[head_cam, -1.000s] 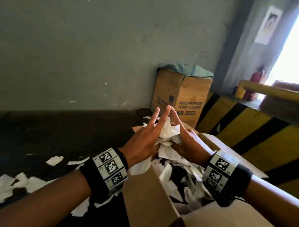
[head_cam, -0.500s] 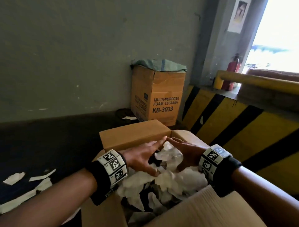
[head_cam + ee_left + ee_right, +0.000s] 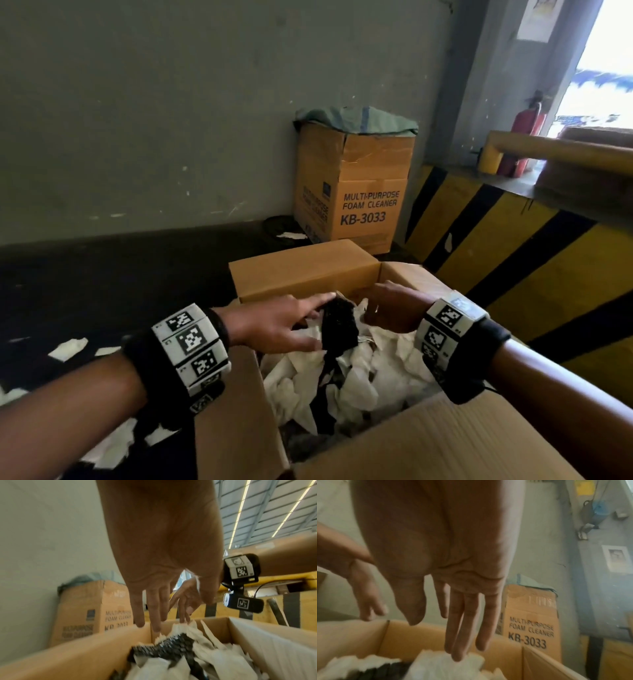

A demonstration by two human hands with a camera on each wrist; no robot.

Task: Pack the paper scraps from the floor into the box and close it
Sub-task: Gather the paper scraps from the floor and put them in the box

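An open cardboard box [image 3: 305, 270] stands on the dark floor, its flaps spread. A pile of white paper scraps [image 3: 359, 387] fills it, and a black scrap [image 3: 339, 325] lies on top. My left hand [image 3: 320, 320] hovers over the box's left side with straight fingers [image 3: 155, 615] pointing at the black scrap [image 3: 171, 642]. It grips nothing. My right hand [image 3: 376, 305] is over the far right part. Its straight fingers [image 3: 458, 635] just reach the white paper [image 3: 445, 666]. More white scraps [image 3: 66, 347] lie on the floor to the left.
A tall foam cleaner carton [image 3: 359, 192] with a green cloth on top stands against the grey wall behind the box. A yellow and black striped barrier [image 3: 513, 246] runs along the right. Beyond it are a yellow rail [image 3: 548, 150] and a red fire extinguisher [image 3: 524, 137].
Both hands came down from chest height, where they pressed a bundle of scraps between them. They let it go into the box and now hold nothing above the pile.
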